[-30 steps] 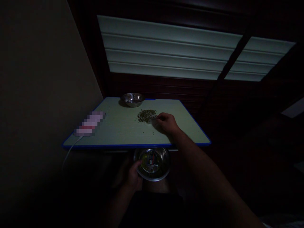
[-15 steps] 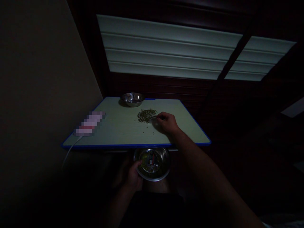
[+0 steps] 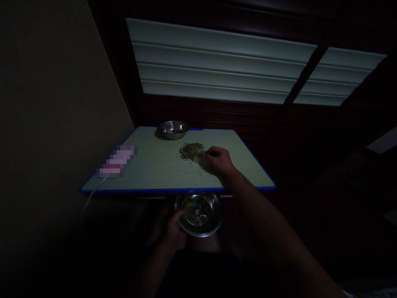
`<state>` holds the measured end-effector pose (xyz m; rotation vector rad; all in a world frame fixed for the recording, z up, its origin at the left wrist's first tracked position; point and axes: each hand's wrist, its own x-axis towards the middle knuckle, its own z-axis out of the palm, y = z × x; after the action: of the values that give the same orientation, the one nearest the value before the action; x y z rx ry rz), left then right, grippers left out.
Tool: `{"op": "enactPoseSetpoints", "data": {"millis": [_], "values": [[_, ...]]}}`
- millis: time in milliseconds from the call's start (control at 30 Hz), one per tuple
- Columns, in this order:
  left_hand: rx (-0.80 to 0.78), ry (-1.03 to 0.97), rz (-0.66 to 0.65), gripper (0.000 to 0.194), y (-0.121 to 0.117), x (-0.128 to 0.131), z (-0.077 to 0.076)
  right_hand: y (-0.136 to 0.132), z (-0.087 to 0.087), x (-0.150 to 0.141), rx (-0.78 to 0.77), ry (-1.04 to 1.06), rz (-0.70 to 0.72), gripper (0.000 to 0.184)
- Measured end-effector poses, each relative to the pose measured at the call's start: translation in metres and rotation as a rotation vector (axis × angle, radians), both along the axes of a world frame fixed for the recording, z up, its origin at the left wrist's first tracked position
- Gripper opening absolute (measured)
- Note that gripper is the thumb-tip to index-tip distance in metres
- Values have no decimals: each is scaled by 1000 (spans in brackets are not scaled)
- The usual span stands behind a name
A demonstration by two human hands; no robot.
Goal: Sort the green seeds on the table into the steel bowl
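Note:
My left hand [image 3: 176,227] grips the left rim of a steel bowl [image 3: 216,221] just below the table's front edge. Greenish contents and a small dark item with a red mark [image 3: 197,208] show in that bowl, too dim to name. Over the table, my right hand [image 3: 218,159] is closed in a pinch on a small shiny tool [image 3: 201,153], its kind unclear in the dim light. The tool's tip touches the right side of a loose pile of small green-brown beans or seeds [image 3: 190,151]. A few stray grains lie in front of the pile.
A second steel bowl [image 3: 173,131] stands at the back of the pale table [image 3: 155,174], which has a blue edge. On the left lies a pixelated pink phone-like object [image 3: 118,161] with a white cable [image 3: 91,196]. A wall rises on the left, a slatted wooden panel behind.
Hardly anything differs. The shiny tool in my right hand has shifted slightly at the pile's right edge; my left hand and the bowl stay in place.

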<state>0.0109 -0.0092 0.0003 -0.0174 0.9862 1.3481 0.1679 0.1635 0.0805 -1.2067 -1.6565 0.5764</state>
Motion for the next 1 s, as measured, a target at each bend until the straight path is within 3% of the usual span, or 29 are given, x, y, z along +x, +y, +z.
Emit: {"op": "enactPoseSetpoints", "data": {"millis": [267, 467, 767, 1000], "values": [[18, 51, 21, 34, 2, -1, -7, -2, 2, -1, -35, 37, 68, 11], [19, 49, 19, 22, 2, -2, -10, -4, 2, -1, -55, 60, 90, 13], [27, 41, 27, 33, 2, -1, -11, -5, 3, -3, -86, 15, 142, 15], [19, 34, 20, 44, 1, -1, -8, -1, -4, -3, -62, -59, 83, 12]]}}
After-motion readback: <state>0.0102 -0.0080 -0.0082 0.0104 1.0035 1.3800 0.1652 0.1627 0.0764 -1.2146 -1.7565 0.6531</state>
